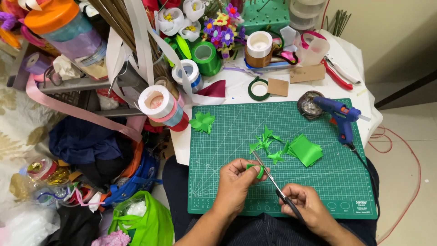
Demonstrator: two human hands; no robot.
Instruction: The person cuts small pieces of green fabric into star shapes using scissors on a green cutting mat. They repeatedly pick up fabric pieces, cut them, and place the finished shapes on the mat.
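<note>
The left hand [236,180] pinches a small folded green ribbon piece [257,170] between thumb and fingertips, over the near half of the green cutting mat [346,182]. The grip is narrow and closed on the piece. The right hand [306,205] grasps the dark handles of the scissors [273,182] above the near edge of the mat. The blades point away from the person and toward the left hand; the blade tips lie at the ribbon piece. The frame does not show whether the blades are parted or closed.

Positions relative to the cutting mat:

- Cut green ribbon shapes [266,143] lie near the centre of the mat, just beyond the scissor tips.
- A stack of green ribbon squares [306,150] lies on the mat just right of those shapes.
- A folded green ribbon leaf cluster [202,122] sits at the far left corner of the mat.
- A blue glue gun [341,116] rests on the far right part of the mat, nozzle toward the right edge. Its black cord [364,168] runs down along the right side of the mat.
- A small round dish [309,105] sits at the far edge of the mat, touching the rear of the glue gun.
- Stacked ribbon rolls [164,107] stand just off the far left corner.
- A green tape ring [259,89] and red-handled pliers [337,77] lie on the white table beyond the far edge.
</note>
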